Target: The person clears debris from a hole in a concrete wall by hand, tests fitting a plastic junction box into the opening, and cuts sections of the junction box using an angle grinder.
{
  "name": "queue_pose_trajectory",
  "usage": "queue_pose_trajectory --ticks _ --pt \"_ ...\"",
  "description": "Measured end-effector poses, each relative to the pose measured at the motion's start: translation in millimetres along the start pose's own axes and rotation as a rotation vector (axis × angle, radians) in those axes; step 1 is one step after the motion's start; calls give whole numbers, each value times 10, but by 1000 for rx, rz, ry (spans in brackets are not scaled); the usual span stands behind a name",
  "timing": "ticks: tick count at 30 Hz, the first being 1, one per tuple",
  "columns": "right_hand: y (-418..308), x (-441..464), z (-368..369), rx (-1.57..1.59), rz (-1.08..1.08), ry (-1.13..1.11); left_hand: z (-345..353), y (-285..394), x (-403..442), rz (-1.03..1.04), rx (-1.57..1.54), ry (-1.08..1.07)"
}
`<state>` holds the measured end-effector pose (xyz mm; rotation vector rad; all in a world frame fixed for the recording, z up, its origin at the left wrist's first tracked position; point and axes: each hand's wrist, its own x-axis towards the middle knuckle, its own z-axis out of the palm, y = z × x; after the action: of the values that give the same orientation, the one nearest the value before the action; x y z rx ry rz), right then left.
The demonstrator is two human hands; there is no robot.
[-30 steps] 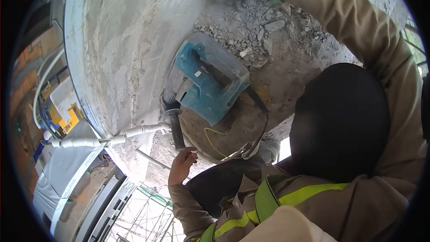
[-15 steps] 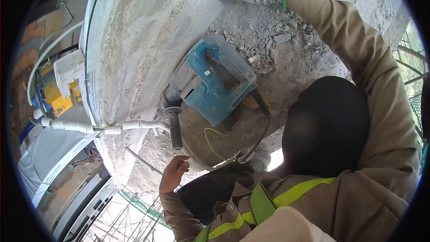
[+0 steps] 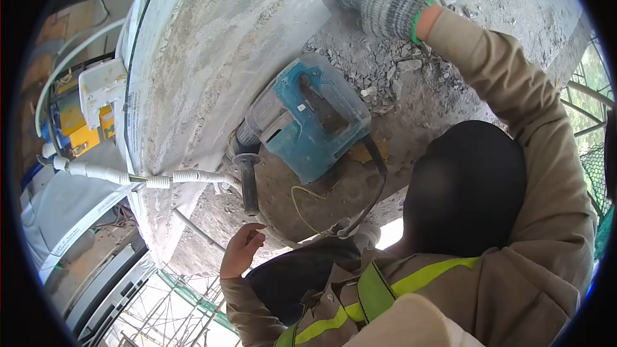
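Note:
A dusty blue rotary hammer drill [image 3: 315,119] lies on its side on the concrete, its black side handle [image 3: 247,186] pointing down towards me. My left hand [image 3: 241,249] is bare and hovers just below that handle, apart from it. Its fingers are loosely bent, with a gap at the thumb and nothing visible between them. Up at the wall's foot, my right hand [image 3: 389,9] wears a grey knitted glove with a green cuff. It reaches down at the dusty corner beside broken concrete chips [image 3: 392,71]; its fingertips are blurred and partly hidden.
A rough concrete wall [image 3: 212,58] runs along the left of the drill. White corrugated conduit [image 3: 193,177] sticks out near its base. The drill's black cable [image 3: 376,193] curves towards my knees. Scaffold bars [image 3: 186,302] show below, with green netting [image 3: 598,186] at the right.
My right hand has moved slightly down and right in the view, and more of the glove shows. My left hand keeps about the same pose; the drill lies still.

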<state>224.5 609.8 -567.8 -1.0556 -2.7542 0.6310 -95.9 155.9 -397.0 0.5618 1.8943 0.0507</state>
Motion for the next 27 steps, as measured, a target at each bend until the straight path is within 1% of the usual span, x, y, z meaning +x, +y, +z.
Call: queue_pose_trajectory --ticks 2,3,4,7,8,11,12,15,19,24,27 --pt "-211 -151 -336 45 28 -194 -19 7 -3 0 -8 1" --pt "-270 -171 -400 91 62 -388 -28 10 -4 1 -12 0" --pt "-267 -215 -353 84 53 -395 -30 9 -8 1 -18 -3" --pt "-41 -479 -38 93 -146 -88 -59 16 12 15 -19 2" --pt "0 -498 6 85 -152 -94 -59 27 22 22 -10 5" --pt "76 -503 103 69 -122 46 -58 81 41 57 -7 12" --pt "91 -503 138 64 -127 48 -70 113 52 77 2 18" --pt "76 -530 256 20 -186 275 -92 220 48 81 36 17" --pt "100 -481 288 -24 -123 219 -90 222 50 92 43 10" --pt "133 -476 322 -49 -150 229 -96 189 68 92 23 5" --pt "112 -484 273 -3 -120 158 -85 189 57 87 42 10"
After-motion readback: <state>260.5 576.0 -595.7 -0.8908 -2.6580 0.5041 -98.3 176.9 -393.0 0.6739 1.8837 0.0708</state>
